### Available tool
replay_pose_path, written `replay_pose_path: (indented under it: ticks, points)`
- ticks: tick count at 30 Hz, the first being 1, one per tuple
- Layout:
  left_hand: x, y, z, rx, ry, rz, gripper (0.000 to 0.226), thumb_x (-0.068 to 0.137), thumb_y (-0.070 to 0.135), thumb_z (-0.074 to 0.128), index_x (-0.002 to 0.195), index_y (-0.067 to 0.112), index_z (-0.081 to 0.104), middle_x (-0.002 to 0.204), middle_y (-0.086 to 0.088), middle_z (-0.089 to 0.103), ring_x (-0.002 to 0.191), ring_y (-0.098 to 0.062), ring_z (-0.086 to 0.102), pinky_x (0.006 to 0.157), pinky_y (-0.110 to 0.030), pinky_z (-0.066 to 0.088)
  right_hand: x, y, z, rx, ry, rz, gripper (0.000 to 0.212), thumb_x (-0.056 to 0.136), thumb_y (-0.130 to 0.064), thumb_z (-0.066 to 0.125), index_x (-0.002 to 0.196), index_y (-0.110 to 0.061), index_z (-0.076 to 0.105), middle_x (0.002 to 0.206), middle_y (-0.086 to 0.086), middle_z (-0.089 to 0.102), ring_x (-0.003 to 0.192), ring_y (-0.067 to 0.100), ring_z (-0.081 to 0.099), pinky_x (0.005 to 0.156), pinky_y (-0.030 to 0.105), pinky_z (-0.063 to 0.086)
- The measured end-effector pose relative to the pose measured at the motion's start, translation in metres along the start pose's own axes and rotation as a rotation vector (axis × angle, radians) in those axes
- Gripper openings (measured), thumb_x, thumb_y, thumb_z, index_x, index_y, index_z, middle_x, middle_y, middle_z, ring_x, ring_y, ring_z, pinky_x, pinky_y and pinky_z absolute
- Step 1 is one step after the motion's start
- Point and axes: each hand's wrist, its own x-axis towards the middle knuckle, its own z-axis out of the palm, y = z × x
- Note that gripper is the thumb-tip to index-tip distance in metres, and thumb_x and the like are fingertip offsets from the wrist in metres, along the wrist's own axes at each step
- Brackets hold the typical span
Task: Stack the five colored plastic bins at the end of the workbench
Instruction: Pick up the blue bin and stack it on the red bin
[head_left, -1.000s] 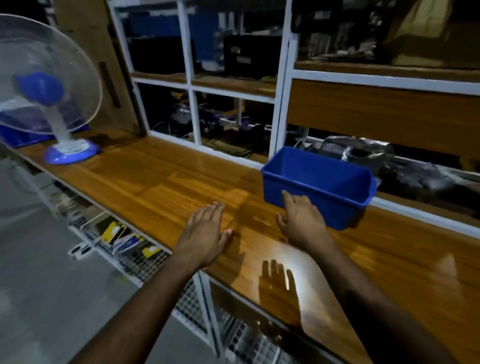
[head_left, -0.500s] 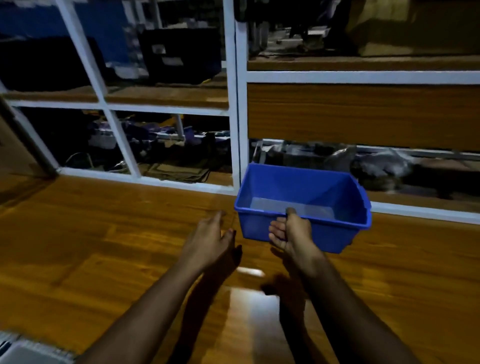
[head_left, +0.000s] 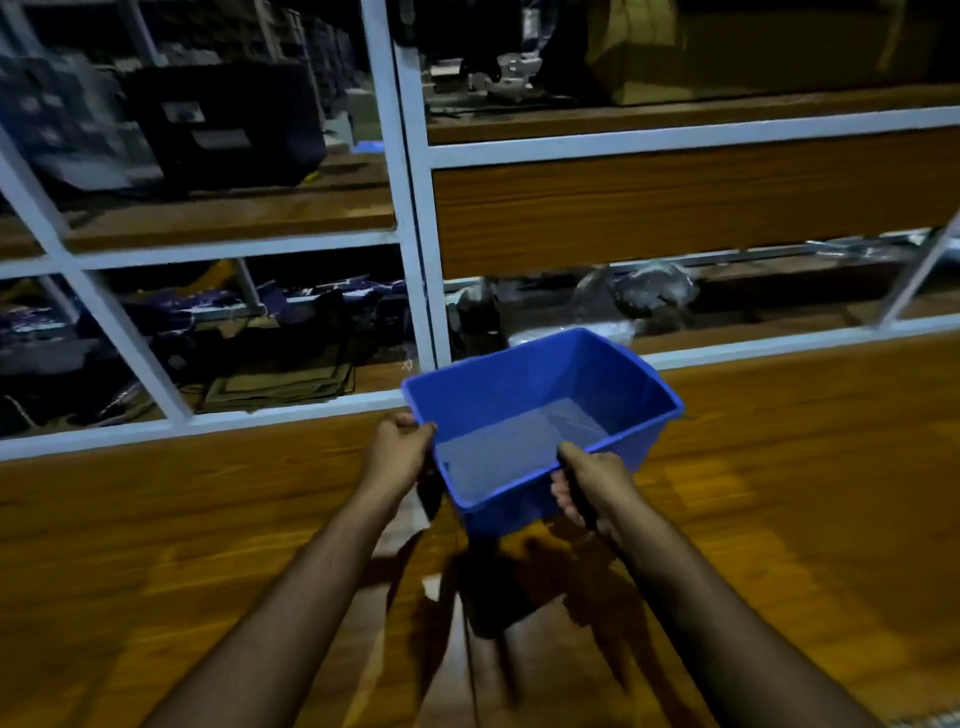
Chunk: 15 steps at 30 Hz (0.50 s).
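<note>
An empty blue plastic bin (head_left: 540, 410) hangs tilted above the wooden workbench (head_left: 779, 493), in the middle of the view. My left hand (head_left: 397, 449) grips its left corner rim. My right hand (head_left: 589, 486) grips the near rim at the right, fingers curled under the edge. The bin casts a dark shadow on the wood below it. No other colored bin is in sight.
A white metal shelf frame (head_left: 410, 208) stands along the back of the bench. Behind it lie bags, a dark case (head_left: 223, 124) and plastic-wrapped items (head_left: 644, 291). A wooden board (head_left: 675, 208) fills the right bay.
The left hand has come from the bench top to grip the bin's left rim. Both hands have lifted and tilted the bin off the wood. The view has swung right.
</note>
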Motion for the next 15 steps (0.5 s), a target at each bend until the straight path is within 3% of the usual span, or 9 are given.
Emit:
replay_pose_path:
  ticks: [2,5,7,11,15]
  points:
    - [0.011,-0.007,-0.011,0.154,0.047,0.067,0.011,0.080,0.018,0.064,0.082,0.009,0.058,0.085,-0.014,0.068,0.077,-0.030,0.067,0.064,-0.046,0.055,-0.010,0.008,-0.006,-0.136,0.022,-0.041,0.038,0.091,-0.029,0.057,0.061,-0.006,0.057,0.041,0.004,0.051,0.031,0.015,0.042,0.036,0.017,0.031]
    - [0.016,-0.008,-0.031,0.440,0.106,0.174,0.045,0.078,0.021,0.068,0.118,0.009,0.052,0.110,-0.013,0.064,0.096,-0.033,0.062,0.074,-0.037,0.048,-0.025,0.008,-0.023,-0.321,0.008,-0.083,0.041,0.092,-0.027,0.056,0.056,-0.007,0.052,0.038,0.005,0.044,0.027,0.015,0.036,0.033,0.016,0.027]
    - [0.011,-0.002,-0.040,0.525,-0.006,0.204,0.045,0.083,0.020,0.068,0.125,0.013,0.051,0.108,-0.010,0.063,0.090,-0.027,0.059,0.071,-0.032,0.044,-0.037,0.002,-0.033,-0.430,-0.028,-0.115,0.043,0.094,-0.022,0.052,0.053,-0.009,0.048,0.037,0.005,0.040,0.027,0.016,0.033,0.033,0.015,0.025]
    - [-0.003,0.003,-0.045,0.515,-0.246,0.234,0.024,0.084,0.014,0.068,0.108,0.011,0.065,0.079,-0.004,0.065,0.065,-0.011,0.054,0.052,-0.024,0.036,-0.047,-0.013,-0.052,-0.642,-0.113,-0.120,0.041,0.095,-0.019,0.052,0.055,-0.012,0.048,0.038,0.001,0.044,0.027,0.013,0.034,0.035,0.017,0.025]
    - [-0.013,0.011,-0.046,0.484,-0.307,0.163,0.010,0.086,0.012,0.064,0.094,0.006,0.067,0.081,-0.014,0.070,0.060,-0.018,0.060,0.047,-0.027,0.045,-0.034,-0.029,-0.054,-1.066,-0.158,-0.197,0.031,0.095,-0.031,0.053,0.072,-0.011,0.058,0.056,0.005,0.053,0.043,0.018,0.046,0.045,0.027,0.035]
